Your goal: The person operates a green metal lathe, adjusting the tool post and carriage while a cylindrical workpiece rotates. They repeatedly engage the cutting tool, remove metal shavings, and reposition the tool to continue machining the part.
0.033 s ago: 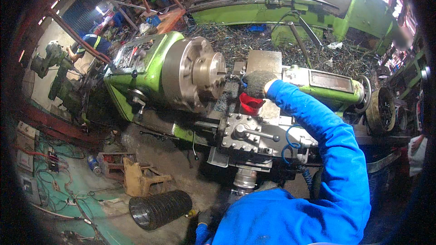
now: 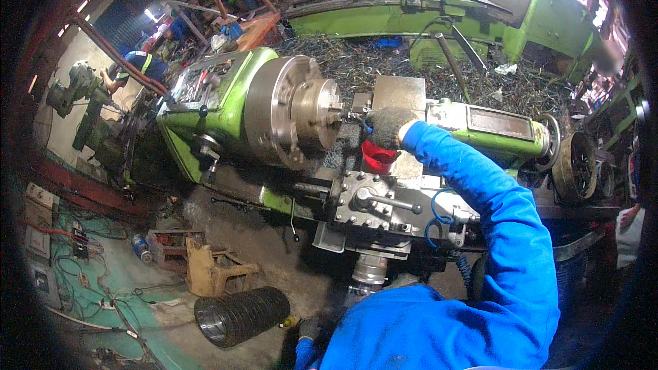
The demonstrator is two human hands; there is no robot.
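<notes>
My right hand (image 2: 386,127), in a dark, dirty work glove, reaches over the lathe between chuck and tailstock. Its fingers are closed around a small thing with a blue part showing at the fingertips; the glove hides the rest. Just left of it, a thin metal piece points toward the round steel chuck (image 2: 291,113). Below the hand sits a red open container (image 2: 379,157). Nearer me is the square tool post (image 2: 363,199) with its lever. My left hand (image 2: 310,329), also gloved, hangs low at the bottom edge; its fingers are too dark to read.
The green tailstock (image 2: 493,123) with its handwheel stands right of my hand. Metal shavings (image 2: 329,55) are heaped behind the lathe. On the floor at left lie a ribbed dark cylinder (image 2: 241,316), a wooden stool (image 2: 216,267) and cables. Another person (image 2: 144,65) bends at far left.
The chuck's face and jaws show a slightly different turn. My hands stay in nearly the same place.
</notes>
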